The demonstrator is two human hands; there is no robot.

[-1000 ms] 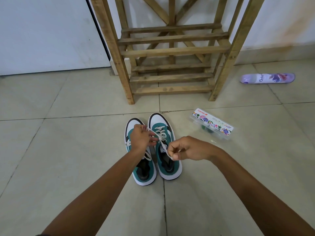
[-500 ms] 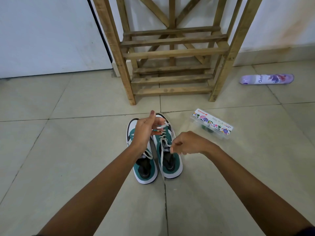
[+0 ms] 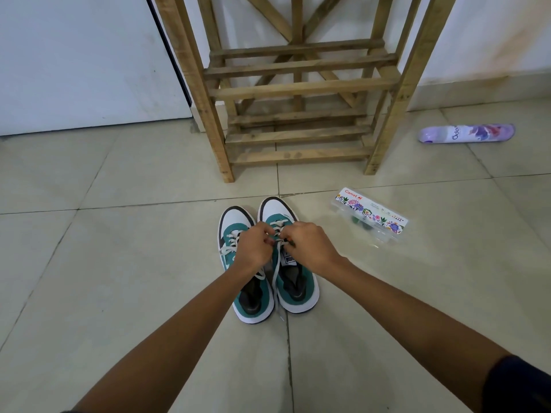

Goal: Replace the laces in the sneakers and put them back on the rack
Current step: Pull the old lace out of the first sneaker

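Two green-and-white sneakers stand side by side on the tiled floor, toes pointing at the rack. Over the right sneaker (image 3: 295, 281) my left hand (image 3: 253, 248) and my right hand (image 3: 307, 245) meet, each pinching its white lace (image 3: 275, 275) near the upper eyelets. One loose end of that lace trails down between the shoes to the floor. The left sneaker (image 3: 232, 222) is partly covered by my left hand and forearm, and its lace hangs loose. The wooden slatted rack (image 3: 298, 87) stands just beyond the shoes, with no shoes on the shelves I can see.
A clear plastic case (image 3: 369, 219) with a flowered label lies on the floor to the right of the sneakers. Farther right and back, a purple spray can (image 3: 466, 134) lies on its side near the wall. A white door (image 3: 83, 61) is at the left.
My right hand has moved forward and left from beside the right sneaker to meet my left hand over its laces. My left hand has curled its fingers down onto the lace.
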